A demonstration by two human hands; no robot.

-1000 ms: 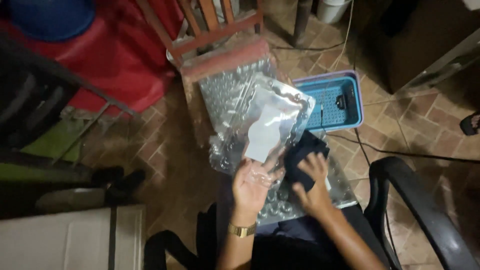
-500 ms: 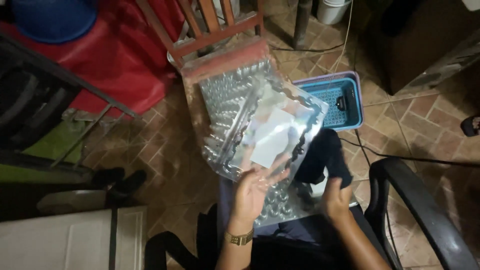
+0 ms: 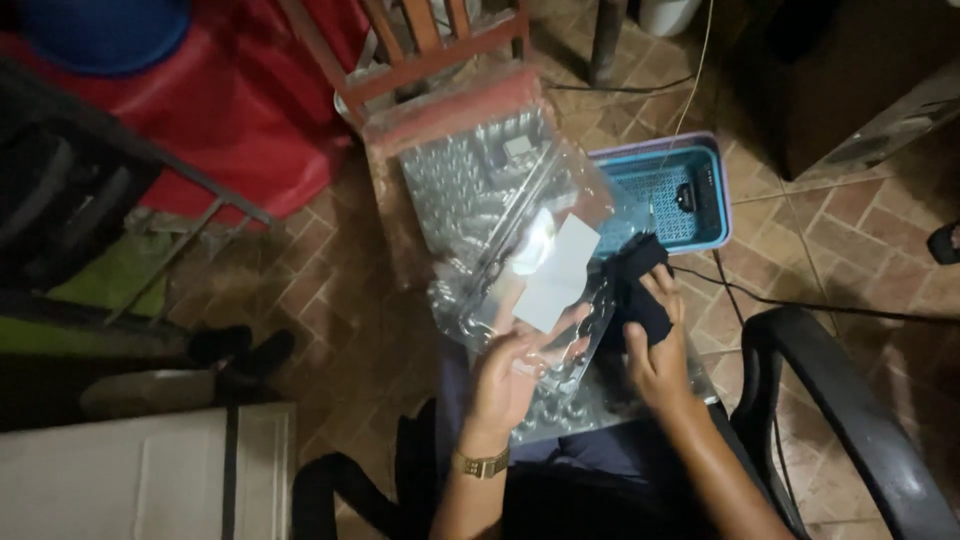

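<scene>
My left hand (image 3: 512, 372) holds up a clear plastic bag (image 3: 540, 240) that has a white rectangular label on it. My right hand (image 3: 655, 345) grips a dark folded cloth (image 3: 635, 285) right at the bag's right edge. A gold watch sits on my left wrist. Under both hands, across my lap, lies a sheet of bubble wrap (image 3: 560, 405). A second sheet of bubble wrap (image 3: 470, 170) covers the seat of the wooden chair in front of me.
A blue plastic basket (image 3: 672, 195) with a small dark object stands on the tiled floor at the right. A black chair arm (image 3: 850, 420) curves at lower right, a cable beside it. A red cloth (image 3: 220, 100) lies far left, a white box (image 3: 140, 470) lower left.
My left hand has lifted and turned the clear bag. My right hand dropped with the dark cloth toward my lap, then brought it back up to the bag's right edge.
</scene>
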